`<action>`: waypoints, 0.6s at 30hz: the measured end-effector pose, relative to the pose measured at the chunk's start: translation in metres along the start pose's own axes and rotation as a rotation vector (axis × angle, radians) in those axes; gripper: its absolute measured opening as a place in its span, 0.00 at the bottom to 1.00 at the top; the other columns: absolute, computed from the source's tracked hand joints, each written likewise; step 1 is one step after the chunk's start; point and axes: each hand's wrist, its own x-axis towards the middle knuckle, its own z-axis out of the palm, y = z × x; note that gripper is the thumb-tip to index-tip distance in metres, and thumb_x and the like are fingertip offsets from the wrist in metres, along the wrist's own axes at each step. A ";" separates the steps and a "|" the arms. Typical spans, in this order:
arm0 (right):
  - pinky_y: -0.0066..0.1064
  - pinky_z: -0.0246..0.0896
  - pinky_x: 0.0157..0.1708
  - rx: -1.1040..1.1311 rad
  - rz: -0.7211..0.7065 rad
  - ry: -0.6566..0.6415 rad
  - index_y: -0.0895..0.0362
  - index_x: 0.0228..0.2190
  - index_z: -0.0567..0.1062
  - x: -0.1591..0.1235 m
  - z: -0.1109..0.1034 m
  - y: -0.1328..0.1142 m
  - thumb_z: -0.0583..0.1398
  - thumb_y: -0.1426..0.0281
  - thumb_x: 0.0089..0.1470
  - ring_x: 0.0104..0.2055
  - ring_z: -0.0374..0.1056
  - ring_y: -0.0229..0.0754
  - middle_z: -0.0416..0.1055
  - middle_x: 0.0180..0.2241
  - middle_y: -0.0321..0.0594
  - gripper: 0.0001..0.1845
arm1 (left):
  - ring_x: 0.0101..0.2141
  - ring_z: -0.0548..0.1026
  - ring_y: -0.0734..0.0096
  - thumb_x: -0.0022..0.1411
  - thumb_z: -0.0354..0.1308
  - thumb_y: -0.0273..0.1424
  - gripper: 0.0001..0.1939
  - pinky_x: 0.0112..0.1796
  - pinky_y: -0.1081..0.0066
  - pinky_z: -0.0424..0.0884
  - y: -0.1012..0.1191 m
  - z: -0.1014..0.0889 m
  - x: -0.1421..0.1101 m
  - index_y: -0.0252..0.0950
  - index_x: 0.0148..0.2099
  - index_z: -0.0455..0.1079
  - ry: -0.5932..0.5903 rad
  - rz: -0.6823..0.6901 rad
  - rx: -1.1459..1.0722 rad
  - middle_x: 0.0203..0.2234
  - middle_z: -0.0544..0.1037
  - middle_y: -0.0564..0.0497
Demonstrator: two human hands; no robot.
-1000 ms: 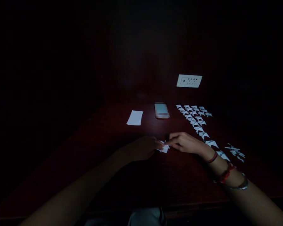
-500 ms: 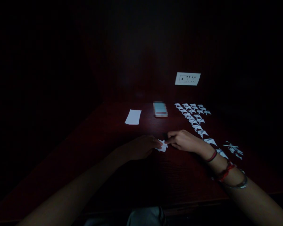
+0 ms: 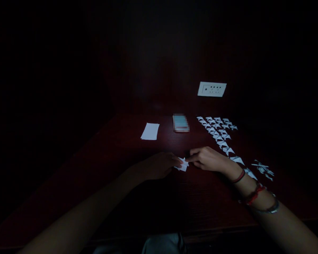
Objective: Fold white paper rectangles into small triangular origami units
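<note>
On a dark red, wood-like surface [image 3: 111, 141] with a dull sheen, seen by the head camera, a small piece of folded paper [image 3: 184, 166], white, flat and angular with pointed corners, lies front and centre between two bare hands. The left hand [image 3: 160, 165] has a narrow grip, pinching the paper's left side. The right hand [image 3: 206, 158] reaches its index finger to the opposite edge, other fingers curled; whether its grip pinches cannot be told. Beyond sit smooth white sheets [image 3: 150, 131], loosely stacked, and a pixelated pale-blue object [image 3: 180, 122]. To the right, creased, peaked paper shapes [image 3: 214, 134] run in slanting rows beside thin, crumpled scraps [image 3: 262, 165]; the right forearm, wearing a red bracelet [image 3: 255, 194], partly covers the nearest shape. A white socket plate [image 3: 212, 89] is on the dark wall behind.
</note>
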 end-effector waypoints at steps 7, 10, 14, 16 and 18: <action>0.25 0.53 0.30 0.099 0.078 0.075 0.54 0.39 0.71 -0.003 -0.002 0.007 0.50 0.76 0.49 0.30 0.61 0.34 0.65 0.31 0.37 0.16 | 0.45 0.63 0.75 0.52 0.46 0.17 0.20 0.46 0.69 0.59 0.000 0.000 -0.001 0.38 0.46 0.62 0.007 -0.026 0.006 0.45 0.67 0.54; 0.25 0.53 0.30 0.154 0.033 0.059 0.52 0.41 0.70 0.000 -0.002 0.002 0.50 0.77 0.49 0.30 0.61 0.33 0.65 0.31 0.37 0.18 | 0.45 0.63 0.75 0.52 0.46 0.17 0.19 0.46 0.70 0.59 -0.002 0.001 -0.002 0.38 0.45 0.63 0.026 -0.016 -0.003 0.45 0.67 0.54; 0.24 0.53 0.30 0.169 -0.013 0.021 0.52 0.41 0.70 0.003 0.000 -0.003 0.51 0.77 0.48 0.31 0.61 0.34 0.65 0.31 0.37 0.18 | 0.44 0.63 0.74 0.52 0.47 0.17 0.18 0.46 0.69 0.59 -0.003 0.001 -0.003 0.37 0.45 0.63 0.036 0.001 0.005 0.44 0.68 0.53; 0.25 0.52 0.30 0.152 -0.016 0.014 0.52 0.41 0.70 0.003 0.000 -0.003 0.51 0.77 0.49 0.31 0.62 0.34 0.65 0.31 0.37 0.18 | 0.44 0.63 0.74 0.52 0.47 0.17 0.18 0.46 0.69 0.59 -0.002 0.000 -0.002 0.37 0.45 0.63 0.033 0.003 0.010 0.44 0.68 0.53; 0.25 0.52 0.29 0.124 -0.015 0.007 0.51 0.40 0.70 0.003 -0.001 -0.002 0.51 0.76 0.49 0.30 0.61 0.34 0.65 0.31 0.36 0.17 | 0.44 0.63 0.75 0.52 0.47 0.17 0.18 0.45 0.70 0.60 -0.001 -0.001 -0.001 0.37 0.44 0.63 0.030 0.009 0.008 0.44 0.68 0.53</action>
